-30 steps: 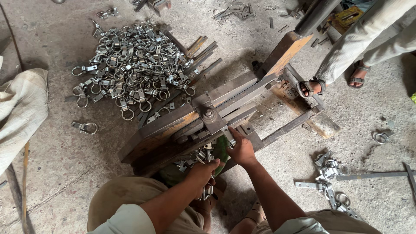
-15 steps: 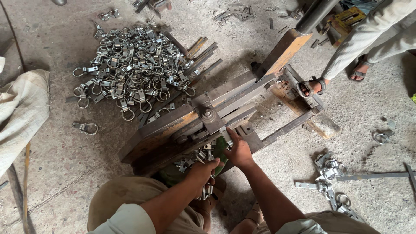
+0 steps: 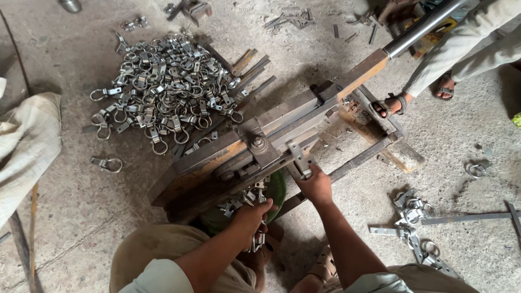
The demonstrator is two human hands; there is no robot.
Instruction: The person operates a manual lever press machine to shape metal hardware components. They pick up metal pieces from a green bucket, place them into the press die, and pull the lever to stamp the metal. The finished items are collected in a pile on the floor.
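Two hands are working: the right hand (image 3: pixel 315 184) is pinching a metal strip (image 3: pixel 300 160) at the press (image 3: pixel 255 149), while the left hand (image 3: pixel 252 214), nearer, is gripping clamp pieces (image 3: pixel 257 239).

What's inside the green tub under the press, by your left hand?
The green tub holds small metal clamp pieces. The press frame and left hand cover most of it, so how full it is cannot be seen.
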